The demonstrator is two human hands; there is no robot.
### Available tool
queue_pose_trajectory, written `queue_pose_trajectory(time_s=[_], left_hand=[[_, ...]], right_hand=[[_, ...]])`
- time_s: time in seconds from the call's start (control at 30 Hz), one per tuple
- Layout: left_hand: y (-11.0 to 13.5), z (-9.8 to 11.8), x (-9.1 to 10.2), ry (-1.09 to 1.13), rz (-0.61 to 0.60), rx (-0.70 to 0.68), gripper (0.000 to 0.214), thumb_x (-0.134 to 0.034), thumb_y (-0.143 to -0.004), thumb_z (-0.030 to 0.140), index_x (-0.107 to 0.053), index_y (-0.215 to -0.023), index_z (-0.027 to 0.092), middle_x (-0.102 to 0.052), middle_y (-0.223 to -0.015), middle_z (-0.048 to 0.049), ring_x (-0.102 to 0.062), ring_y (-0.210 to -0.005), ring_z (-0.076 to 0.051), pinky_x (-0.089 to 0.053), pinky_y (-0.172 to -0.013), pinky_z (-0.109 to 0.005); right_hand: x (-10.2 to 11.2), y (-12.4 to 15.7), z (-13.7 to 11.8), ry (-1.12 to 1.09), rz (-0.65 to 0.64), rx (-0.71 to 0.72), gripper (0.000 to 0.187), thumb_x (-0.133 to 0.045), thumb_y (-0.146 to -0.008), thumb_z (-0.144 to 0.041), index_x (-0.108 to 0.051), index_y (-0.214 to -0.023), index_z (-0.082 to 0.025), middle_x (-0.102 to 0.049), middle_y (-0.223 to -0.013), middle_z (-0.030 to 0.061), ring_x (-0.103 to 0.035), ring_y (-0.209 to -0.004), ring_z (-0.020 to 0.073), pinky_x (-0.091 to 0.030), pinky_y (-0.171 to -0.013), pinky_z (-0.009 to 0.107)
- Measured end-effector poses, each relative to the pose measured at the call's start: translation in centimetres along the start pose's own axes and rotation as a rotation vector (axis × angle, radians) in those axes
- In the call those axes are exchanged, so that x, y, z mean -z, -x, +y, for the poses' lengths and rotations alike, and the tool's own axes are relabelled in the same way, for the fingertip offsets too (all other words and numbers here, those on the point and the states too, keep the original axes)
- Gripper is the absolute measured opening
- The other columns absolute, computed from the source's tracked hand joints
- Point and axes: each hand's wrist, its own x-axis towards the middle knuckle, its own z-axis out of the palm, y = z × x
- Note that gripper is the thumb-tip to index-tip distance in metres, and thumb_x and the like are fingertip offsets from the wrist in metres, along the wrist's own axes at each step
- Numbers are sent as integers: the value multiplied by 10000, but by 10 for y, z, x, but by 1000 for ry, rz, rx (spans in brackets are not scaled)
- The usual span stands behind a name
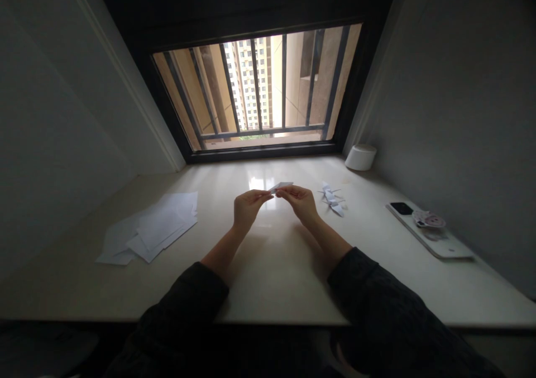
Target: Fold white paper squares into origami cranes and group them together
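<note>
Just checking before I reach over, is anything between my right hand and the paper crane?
Nothing visible stands between your right hand and the paper crane. The crane lies just to the right of that hand, which is holding a small folded paper together with your left hand.

Along the back edge of the tabletop (276, 283): window (259, 87). Back right corner: squat cylinder (360, 157), against the right wall (439, 87). Left side: loose paper sheets (146, 227), overlapping. Centre: folded paper (280, 187) above the top, between left hand (249, 207) and right hand (299, 202). Just right of these: paper crane (333, 199). Right edge: flat device (431, 238), round disc (428, 219) on it (print too small to read).
</note>
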Motion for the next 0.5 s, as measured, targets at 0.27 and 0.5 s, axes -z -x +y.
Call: queue_pose_trajectory(time_s=[0.27,0.5], left_hand=[[0,-3,0,26,27,45,242,-770,-627,354,-737,-781,170,-729,-791,-65,-669,-745,-189,-531,-740,-325],[1,-3,-2,88,40,54,252,-785,-606,335,-719,-778,163,-727,-775,-62,-676,-738,-184,-533,-740,-322]], right_hand=[[-3,2,-1,-48,30,-33,205,-778,-619,-366,-744,-752,-213,-730,-755,34,-675,-729,201,-543,-764,375],[-6,2,-2,-71,27,-30,199,-776,-621,-357,-739,-756,-215,-727,-751,26,-674,-710,192,-549,-751,375]])
